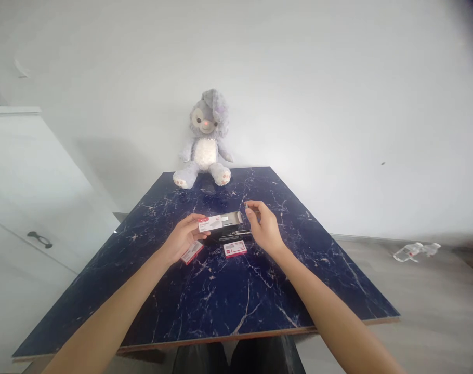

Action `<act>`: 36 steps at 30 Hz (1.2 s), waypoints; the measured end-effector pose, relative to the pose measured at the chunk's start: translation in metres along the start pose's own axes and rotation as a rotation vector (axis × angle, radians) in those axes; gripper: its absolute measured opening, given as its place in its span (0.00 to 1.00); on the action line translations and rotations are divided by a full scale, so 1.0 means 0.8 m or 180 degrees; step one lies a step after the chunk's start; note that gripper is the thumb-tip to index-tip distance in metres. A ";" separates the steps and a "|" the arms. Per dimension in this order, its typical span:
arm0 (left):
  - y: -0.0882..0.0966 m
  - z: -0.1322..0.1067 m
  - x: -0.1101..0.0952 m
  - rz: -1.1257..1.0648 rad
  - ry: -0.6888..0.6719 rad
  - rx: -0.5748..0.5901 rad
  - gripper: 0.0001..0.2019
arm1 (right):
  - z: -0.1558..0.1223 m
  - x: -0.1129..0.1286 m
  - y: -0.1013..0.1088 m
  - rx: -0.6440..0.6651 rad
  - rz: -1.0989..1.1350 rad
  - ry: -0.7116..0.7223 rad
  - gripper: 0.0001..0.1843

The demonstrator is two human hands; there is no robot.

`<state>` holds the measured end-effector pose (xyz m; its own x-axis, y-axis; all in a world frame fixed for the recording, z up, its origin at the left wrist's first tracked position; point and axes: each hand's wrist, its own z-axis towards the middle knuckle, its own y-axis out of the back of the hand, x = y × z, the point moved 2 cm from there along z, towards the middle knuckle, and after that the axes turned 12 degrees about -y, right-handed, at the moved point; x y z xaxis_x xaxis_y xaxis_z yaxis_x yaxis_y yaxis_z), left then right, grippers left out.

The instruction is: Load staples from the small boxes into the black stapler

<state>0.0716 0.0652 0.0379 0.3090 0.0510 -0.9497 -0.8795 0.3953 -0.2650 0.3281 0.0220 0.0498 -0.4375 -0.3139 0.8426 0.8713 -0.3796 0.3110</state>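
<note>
Staple box point(210, 224): in left hand point(183, 237), fingers gripping it; open end toward three o'clock
Right hand point(265, 228): fingers pinching small grey piece point(246, 205)
Stapler point(237, 233): four o'clock from box

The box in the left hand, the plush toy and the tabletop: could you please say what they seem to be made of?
Box: probably thin, smooth printed cardboard, given its folded end flap. Plush toy: apparently matte fabric pile, from its fluffy surface. Tabletop: glossy, veined like marble; its brown edge hints at laminated board.
</note>
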 end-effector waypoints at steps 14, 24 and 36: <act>-0.005 -0.005 -0.005 0.0082 -0.0243 0.0291 0.16 | 0.002 -0.020 -0.024 0.0735 0.2041 -0.1192 0.18; -0.014 -0.012 -0.002 0.0338 -0.0176 0.0537 0.16 | -0.004 -0.014 -0.028 0.1051 0.3130 -0.1725 0.15; -0.016 -0.011 0.006 0.1000 -0.0399 0.0651 0.16 | -0.006 -0.020 -0.034 0.1088 0.2698 -0.1676 0.19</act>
<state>0.0810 0.0525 0.0350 0.0892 0.3053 -0.9481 -0.8520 0.5164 0.0861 0.3100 0.0331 0.0260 0.4243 0.0867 0.9014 0.8991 0.0784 -0.4308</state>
